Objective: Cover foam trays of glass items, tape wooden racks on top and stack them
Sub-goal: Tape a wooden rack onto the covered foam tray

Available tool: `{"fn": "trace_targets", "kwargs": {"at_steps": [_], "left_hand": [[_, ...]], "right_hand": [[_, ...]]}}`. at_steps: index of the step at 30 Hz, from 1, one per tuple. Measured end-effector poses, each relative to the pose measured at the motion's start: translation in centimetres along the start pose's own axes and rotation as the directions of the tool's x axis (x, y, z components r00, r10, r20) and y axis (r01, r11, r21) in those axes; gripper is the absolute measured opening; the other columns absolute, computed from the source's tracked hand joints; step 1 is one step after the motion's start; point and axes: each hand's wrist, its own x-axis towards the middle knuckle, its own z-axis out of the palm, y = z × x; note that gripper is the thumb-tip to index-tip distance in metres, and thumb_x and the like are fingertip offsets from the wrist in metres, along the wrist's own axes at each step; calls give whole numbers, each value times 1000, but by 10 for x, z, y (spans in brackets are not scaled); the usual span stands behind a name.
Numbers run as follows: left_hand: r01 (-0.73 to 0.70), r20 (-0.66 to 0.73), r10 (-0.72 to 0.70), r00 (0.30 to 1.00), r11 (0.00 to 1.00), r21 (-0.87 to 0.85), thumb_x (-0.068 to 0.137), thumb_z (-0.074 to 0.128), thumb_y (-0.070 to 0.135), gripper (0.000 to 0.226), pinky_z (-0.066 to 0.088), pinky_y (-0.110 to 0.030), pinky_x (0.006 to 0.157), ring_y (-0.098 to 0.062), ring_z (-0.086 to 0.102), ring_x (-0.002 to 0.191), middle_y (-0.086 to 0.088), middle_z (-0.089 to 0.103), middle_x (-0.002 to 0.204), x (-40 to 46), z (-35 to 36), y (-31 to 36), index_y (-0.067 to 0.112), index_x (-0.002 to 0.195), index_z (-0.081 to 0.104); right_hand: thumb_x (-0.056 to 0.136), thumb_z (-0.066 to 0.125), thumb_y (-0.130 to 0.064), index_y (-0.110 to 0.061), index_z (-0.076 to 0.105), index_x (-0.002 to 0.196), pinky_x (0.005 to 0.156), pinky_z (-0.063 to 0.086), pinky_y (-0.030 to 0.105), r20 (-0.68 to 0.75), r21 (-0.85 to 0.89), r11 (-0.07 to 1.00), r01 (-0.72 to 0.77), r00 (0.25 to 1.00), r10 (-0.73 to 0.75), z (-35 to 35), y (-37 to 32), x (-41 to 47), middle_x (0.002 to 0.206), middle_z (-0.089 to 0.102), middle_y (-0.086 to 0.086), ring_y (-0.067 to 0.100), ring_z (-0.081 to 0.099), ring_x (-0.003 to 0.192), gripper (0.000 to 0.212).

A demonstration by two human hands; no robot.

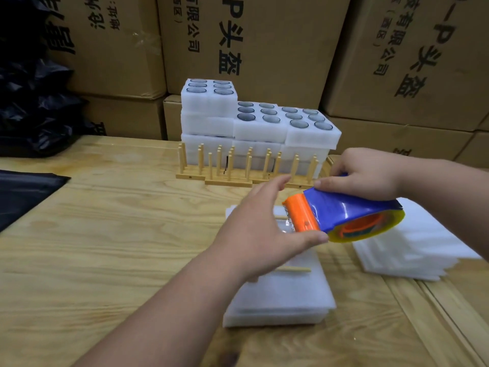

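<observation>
Over covered foam tray (280,295), right hand (367,173) grips tape dispenser (344,215); left hand (262,229) fingers spread, reaching tape end; rack (291,270) untaped; 3 open trays (312,133) remain.

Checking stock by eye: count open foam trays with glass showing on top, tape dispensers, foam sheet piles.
Open foam trays with glass showing: 3
Tape dispenser: 1
Foam sheet pile: 1
Total: 5

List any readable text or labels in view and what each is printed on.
"P头盔" and "有限公司": middle brown cardboard carton.
"P头盔", "有限公司", "(西区)": right brown cardboard carton.
"沧州", "地址:": left brown cardboard carton, partly cut off.
Blue-and-orange tape dispenser: no text.
</observation>
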Motion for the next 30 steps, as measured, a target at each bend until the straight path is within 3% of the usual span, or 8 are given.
{"fn": "trace_targets", "kwargs": {"at_steps": [3, 7, 11, 18, 20, 23, 27, 30], "left_hand": [[-67, 95, 54, 994, 988, 142, 53, 83, 75, 126, 41, -38, 112, -9, 38, 141, 18, 38, 156, 20, 15, 16, 44, 155, 16], [-81, 156, 64, 986, 991, 106, 58, 87, 64, 118, 47, -39, 105, -12, 50, 132, 18, 49, 148, 33, 32, 17, 49, 152, 18], [-103, 125, 102, 987, 995, -1, 61, 82, 53, 93, 55, -39, 91, -10, 62, 111, 22, 60, 126, 33, 39, 14, 56, 140, 33], [-108, 60, 109, 992, 994, -34, 62, 77, 45, 84, 56, -38, 85, -11, 64, 100, 18, 65, 117, 33, 40, 2, 53, 136, 39], [-81, 52, 84, 995, 994, -69, 60, 77, 46, 82, 57, -37, 83, -9, 64, 97, 19, 64, 115, 32, 38, -3, 53, 133, 40], [-72, 59, 76, 995, 995, -63, 58, 77, 49, 82, 59, -34, 81, -6, 63, 96, 22, 60, 115, 31, 38, -6, 54, 130, 39], [-42, 96, 48, 994, 997, -57, 55, 73, 56, 80, 57, -27, 75, -3, 63, 91, 25, 61, 106, 30, 40, -5, 58, 127, 38], [-42, 82, 45, 996, 999, -32, 54, 71, 54, 80, 55, -23, 76, 1, 62, 93, 28, 59, 106, 28, 38, -6, 58, 127, 38]], "right_hand": [[88, 49, -69, -24, 64, 59, 57, 44, 35, 24, 41, 999, 18, 1000, -19, -2, -4, -2, 51, 56, -2, 15, 52, 51, 56], [92, 49, -62, -12, 64, 66, 59, 46, 41, 60, 36, 999, 36, 997, -38, -2, -7, -5, 60, 60, 8, 15, 50, 54, 58], [90, 56, -58, -15, 65, 66, 55, 40, 33, 112, 100, 995, 22, 993, -34, -1, -2, -8, 51, 52, -6, 9, 46, 46, 50], [50, 71, -80, -29, 72, 95, 56, 49, 23, 207, 244, 966, 87, 968, -140, -12, 0, -19, 80, 72, -7, 8, 66, 65, 68], [41, 81, -74, -45, 58, 116, 64, 54, 22, 236, 122, 986, 114, 962, -140, -14, 0, -25, 98, 67, -18, 1, 64, 82, 84], [58, 86, -56, -60, 37, 124, 62, 59, 28, 218, -81, 985, 153, 967, -132, -8, 0, -30, 107, 56, -23, 3, 63, 85, 83], [68, 81, -47, -56, 33, 132, 80, 58, 35, 199, -147, 972, 185, 968, -154, -2, 5, -31, 116, 53, -23, 5, 60, 95, 80], [68, 82, -54, -48, 20, 147, 87, 47, 18, 105, -151, 959, 241, 968, -227, 13, 9, -30, 124, 35, -28, -2, 45, 108, 101]]}}
